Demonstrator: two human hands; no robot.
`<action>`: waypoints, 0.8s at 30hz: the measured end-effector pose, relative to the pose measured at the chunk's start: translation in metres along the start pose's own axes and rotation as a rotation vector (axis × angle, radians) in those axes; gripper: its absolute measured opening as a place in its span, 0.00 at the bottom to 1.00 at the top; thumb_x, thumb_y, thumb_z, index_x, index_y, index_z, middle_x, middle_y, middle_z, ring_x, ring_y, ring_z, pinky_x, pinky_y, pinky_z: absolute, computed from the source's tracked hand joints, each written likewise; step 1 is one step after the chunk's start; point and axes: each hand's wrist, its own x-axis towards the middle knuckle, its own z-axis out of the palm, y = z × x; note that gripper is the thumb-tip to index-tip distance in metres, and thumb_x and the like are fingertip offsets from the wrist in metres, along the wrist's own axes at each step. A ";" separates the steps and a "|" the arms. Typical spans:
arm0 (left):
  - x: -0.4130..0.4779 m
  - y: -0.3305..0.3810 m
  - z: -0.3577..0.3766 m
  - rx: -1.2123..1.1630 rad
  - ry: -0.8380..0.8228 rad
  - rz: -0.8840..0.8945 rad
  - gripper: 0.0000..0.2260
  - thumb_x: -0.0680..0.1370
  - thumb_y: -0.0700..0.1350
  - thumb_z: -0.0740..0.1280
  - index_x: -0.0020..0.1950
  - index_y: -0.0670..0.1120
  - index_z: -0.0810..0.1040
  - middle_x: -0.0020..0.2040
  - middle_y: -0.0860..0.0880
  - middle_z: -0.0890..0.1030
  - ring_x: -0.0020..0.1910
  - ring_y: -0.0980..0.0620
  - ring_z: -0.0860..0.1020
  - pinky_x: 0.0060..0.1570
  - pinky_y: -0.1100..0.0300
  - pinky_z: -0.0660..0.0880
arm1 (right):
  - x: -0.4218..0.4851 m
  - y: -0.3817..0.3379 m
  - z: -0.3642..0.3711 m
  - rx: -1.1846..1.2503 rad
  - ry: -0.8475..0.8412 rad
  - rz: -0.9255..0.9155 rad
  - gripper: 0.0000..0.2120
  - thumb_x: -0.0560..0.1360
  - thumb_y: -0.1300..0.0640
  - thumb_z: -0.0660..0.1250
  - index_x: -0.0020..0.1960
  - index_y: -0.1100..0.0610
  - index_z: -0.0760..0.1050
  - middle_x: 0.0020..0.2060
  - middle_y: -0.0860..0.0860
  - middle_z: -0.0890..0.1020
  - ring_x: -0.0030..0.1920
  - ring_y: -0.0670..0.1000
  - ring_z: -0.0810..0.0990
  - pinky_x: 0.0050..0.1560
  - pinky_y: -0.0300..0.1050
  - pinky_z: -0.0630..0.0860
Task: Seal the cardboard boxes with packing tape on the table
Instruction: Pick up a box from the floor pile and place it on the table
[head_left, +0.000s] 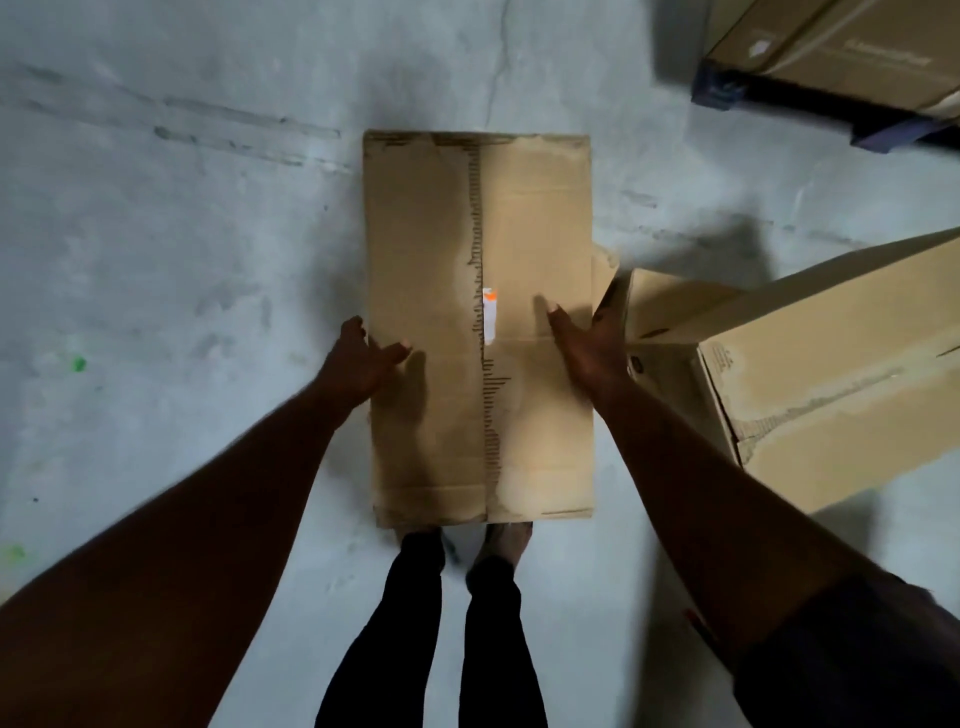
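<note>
Closest in, below both wrists, the person's legs (452, 623) stand together, toes tucked under the near end of the cardboard box (535, 218). It looks flattened and is carried face-up at about waist height, between the two hands.

The left hand (363, 361) grips the box's left edge: the thumb (397, 349) lies on the top face and the fingers curl round the edge. The right hand (589, 348) takes the opposite edge at the same level. Its thumb points forward along the face, and its fingers pass over the rim out of sight, so it seems to be clamping too. Holding both long edges near the middle keeps the sheet level and stops it from folding along its creases. That looks like a carrying hold, not a taping one.

Between the hands runs a torn centre seam (480, 218), with a small white and orange label (490, 317) just inside the right thumb. This is the line that will want tape. No tape and no table show here, so sealing has not begun.

Just outside the right hand, a second box (831, 395) crowds in — its open flap nearly meets the held box's right edge, so there is little room to swing that way. Outside the left hand and ahead of both hands the concrete floor (182, 208) offers room to move. Far ahead of the right hand, stacked cartons (841, 47) sit on a dark pallet (727, 91)
</note>
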 end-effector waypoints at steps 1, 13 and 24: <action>0.006 -0.003 0.001 -0.017 -0.033 0.000 0.33 0.78 0.50 0.72 0.77 0.44 0.62 0.67 0.52 0.72 0.65 0.51 0.72 0.63 0.54 0.72 | 0.003 0.001 0.002 0.041 -0.010 -0.018 0.43 0.62 0.27 0.73 0.68 0.52 0.70 0.61 0.51 0.80 0.60 0.54 0.80 0.63 0.52 0.77; 0.032 -0.039 0.020 -0.182 -0.039 0.114 0.29 0.81 0.64 0.59 0.79 0.53 0.60 0.67 0.53 0.74 0.64 0.51 0.74 0.63 0.52 0.72 | 0.029 0.033 0.000 0.229 -0.234 0.053 0.15 0.71 0.46 0.78 0.55 0.50 0.82 0.47 0.45 0.87 0.46 0.43 0.86 0.45 0.38 0.81; 0.021 -0.047 0.028 -0.186 0.012 0.183 0.26 0.83 0.63 0.53 0.77 0.53 0.65 0.67 0.57 0.73 0.66 0.57 0.71 0.64 0.60 0.67 | 0.018 0.047 -0.010 0.302 -0.270 -0.006 0.23 0.72 0.46 0.77 0.64 0.53 0.79 0.52 0.46 0.86 0.49 0.42 0.85 0.47 0.37 0.82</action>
